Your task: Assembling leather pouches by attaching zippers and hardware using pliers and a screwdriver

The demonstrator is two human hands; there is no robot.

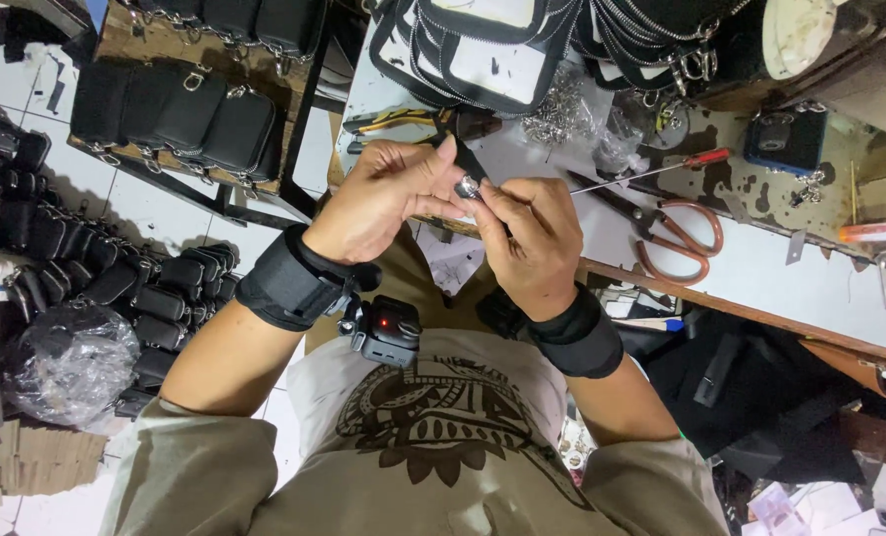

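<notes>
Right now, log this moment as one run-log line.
left hand: holds black strap | right hand: pinches small metal fitting | nearby: scissors, screwdriver on workbench

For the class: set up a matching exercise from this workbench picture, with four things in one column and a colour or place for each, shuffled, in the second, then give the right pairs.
Things
1. scissors
2. screwdriver
3. small metal ring
4. black pouches

Colour or place
A. pinched between the fingertips of the left hand and the right hand
B. red handle, thin shaft lying on the workbench
C. lined up in a row on the low shelf to one side of the bench
D. orange-brown loop handles, lying flat on the bench

Right pairs: 1-D, 2-B, 3-A, 4-C
</notes>
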